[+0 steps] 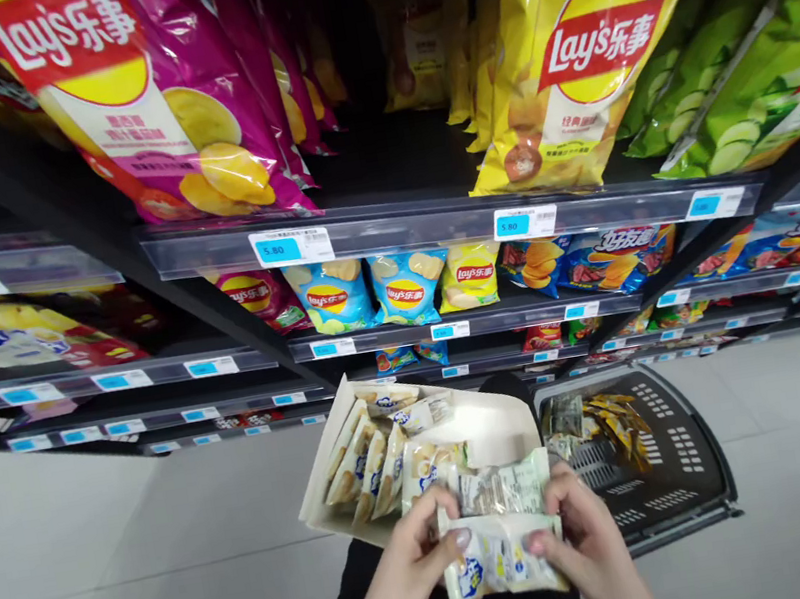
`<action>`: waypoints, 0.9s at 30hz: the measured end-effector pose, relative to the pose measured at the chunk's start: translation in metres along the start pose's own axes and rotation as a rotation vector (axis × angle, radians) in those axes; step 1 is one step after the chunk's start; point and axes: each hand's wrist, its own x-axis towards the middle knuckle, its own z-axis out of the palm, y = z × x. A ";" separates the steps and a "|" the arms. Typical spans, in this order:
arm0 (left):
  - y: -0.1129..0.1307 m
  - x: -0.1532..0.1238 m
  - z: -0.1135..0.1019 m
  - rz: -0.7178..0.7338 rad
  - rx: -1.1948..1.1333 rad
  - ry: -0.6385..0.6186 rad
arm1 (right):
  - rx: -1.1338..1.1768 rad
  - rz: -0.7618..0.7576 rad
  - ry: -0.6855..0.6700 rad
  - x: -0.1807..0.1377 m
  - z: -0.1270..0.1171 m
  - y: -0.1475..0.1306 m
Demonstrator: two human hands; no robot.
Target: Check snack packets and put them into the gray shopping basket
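Observation:
My left hand (424, 544) and my right hand (583, 523) pinch the two ends of small wrapped snack packets, thumbs on the near side. The nearer snack packet (502, 559) is cream-white with a blue logo. Just behind it, between my fingers, is a pale green, partly clear packet (506, 487). Beyond my left hand an open white box (498, 415) holds several similar snack packets (368, 456), most standing on edge at its left side. Part of the box is covered by my hands and the packets.
A dark shopping basket (676, 438) with several brown-gold packets (617, 422) is on the floor at right. Ahead, black shelves with price-tag rails (404, 228) carry purple chip bags (149, 106), yellow chip bags (588, 47) and green chip bags (752, 82). Grey tiled floor (142, 543) extends left.

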 end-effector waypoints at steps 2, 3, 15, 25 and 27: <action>0.001 -0.001 0.000 0.028 -0.070 0.038 | 0.088 0.082 0.060 0.002 0.001 0.000; 0.001 -0.002 0.000 0.017 -0.127 0.051 | 0.129 0.107 0.095 0.003 0.001 0.000; 0.007 -0.002 0.004 -0.008 -0.138 0.301 | 0.550 0.321 0.077 0.001 0.010 0.006; 0.025 -0.013 0.016 -0.070 -0.178 0.229 | 0.405 0.220 0.190 -0.011 0.007 0.025; 0.018 -0.012 0.018 -0.080 -0.095 0.260 | 0.312 0.136 0.195 -0.014 0.003 0.025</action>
